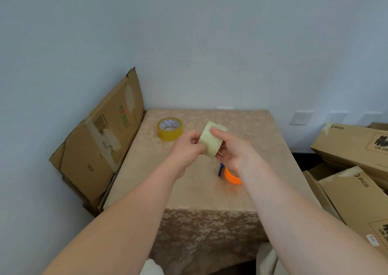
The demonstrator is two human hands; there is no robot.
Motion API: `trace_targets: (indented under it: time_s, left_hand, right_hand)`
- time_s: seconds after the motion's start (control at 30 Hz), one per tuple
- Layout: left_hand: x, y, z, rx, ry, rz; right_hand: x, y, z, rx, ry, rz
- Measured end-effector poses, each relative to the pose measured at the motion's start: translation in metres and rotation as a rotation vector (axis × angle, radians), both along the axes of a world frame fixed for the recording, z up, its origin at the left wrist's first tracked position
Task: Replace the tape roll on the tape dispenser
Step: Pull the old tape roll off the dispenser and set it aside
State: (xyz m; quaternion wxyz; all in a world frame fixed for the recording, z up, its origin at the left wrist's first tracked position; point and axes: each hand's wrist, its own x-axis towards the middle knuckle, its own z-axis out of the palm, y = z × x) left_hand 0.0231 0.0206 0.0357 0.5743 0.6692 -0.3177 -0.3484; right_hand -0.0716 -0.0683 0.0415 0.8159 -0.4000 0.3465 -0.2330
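- Above the middle of the table (262, 128), both hands are closed on one pale tape roll (210, 141): the right hand (233, 151) grips it with the thumb over its upper face and the other digits mostly hidden behind, while the left hand (186, 146) pinches its near-left edge.
- The pinch looks like a search for the loose end. If the end is stuck flat, a nail could tear it into a sliver, and the tape would split lengthwise when pulled.
- The roll is held clear of the cloth, so a slip would drop it, and it might roll off the table's edge.
- Beneath the right wrist lies the orange tape dispenser (232, 178), partly hidden, with a dark blue part beside it. Lowering the hand blindly could catch a cutting blade; I cannot tell where the blade sits.
- Whether the dispenser's hub is bare is hidden, so loading may be blocked.
- A yellow tape roll (169, 128) lies flat near the table's far left, well apart. Which roll is the new one is unclear, so a mix-up is possible.
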Motion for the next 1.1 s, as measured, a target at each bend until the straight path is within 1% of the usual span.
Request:
trace_targets:
  time_s: [0.1, 0.27, 0.5, 0.6, 0.77, 1.0, 1.1]
  left_hand:
    - [-0.003, -0.005, 0.008, -0.006, 0.016, -0.004]
    - [-0.007, -0.012, 0.016, -0.017, 0.047, -0.004]
    - [-0.003, -0.012, 0.005, 0.025, -0.016, -0.039]
    - [-0.003, -0.013, 0.001, 0.026, -0.012, -0.036]
    - [-0.004, -0.018, 0.004, -0.022, 0.073, -0.050]
    - [0.005, -0.022, -0.003, -0.027, 0.034, -0.087]
    - [0.004, -0.025, -0.005, -0.015, 0.051, -0.071]
  right_hand:
    - [0.000, -0.001, 0.004, -0.092, 0.015, 0.031]
    - [-0.001, -0.007, 0.005, -0.087, 0.029, 0.016]
    - [-0.005, -0.017, 0.002, 0.091, 0.059, -0.053]
    - [-0.004, -0.017, 0.000, 0.127, 0.058, -0.047]
    - [-0.003, -0.015, -0.002, 0.010, 0.066, 0.014]
    - [-0.003, -0.019, -0.006, -0.022, 0.129, -0.008]
    - [0.000, -0.021, -0.009, -0.080, 0.167, -0.021]
